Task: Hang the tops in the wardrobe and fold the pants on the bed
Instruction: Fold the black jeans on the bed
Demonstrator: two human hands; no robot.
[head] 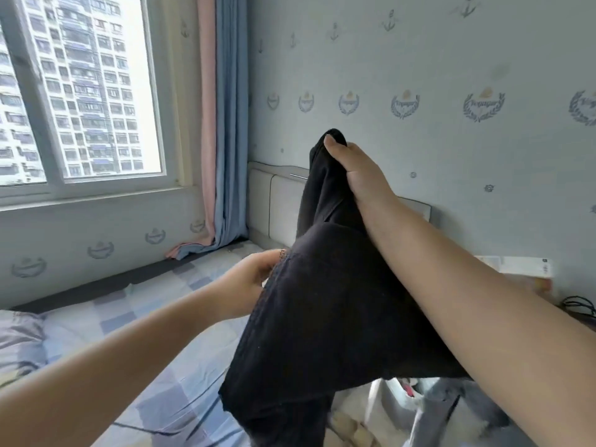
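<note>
A pair of black pants (309, 317) hangs in the air over the bed (154, 350), filling the middle of the view. My right hand (358, 175) holds one end of it raised high, with the thumb pressed over the cloth near the headboard. My left hand (251, 282) grips the left edge of the fabric lower down, fingers curled round it. The lower part of the garment droops toward the bed's right side. No wardrobe is in sight.
The bed has a checked blue sheet and a padded headboard (277, 201) against the wall. A window and blue-pink curtain (222, 124) stand at the left. A crumpled quilt (19, 343) lies at the left edge. Grey clothes (451, 411) and a white bin sit at the lower right.
</note>
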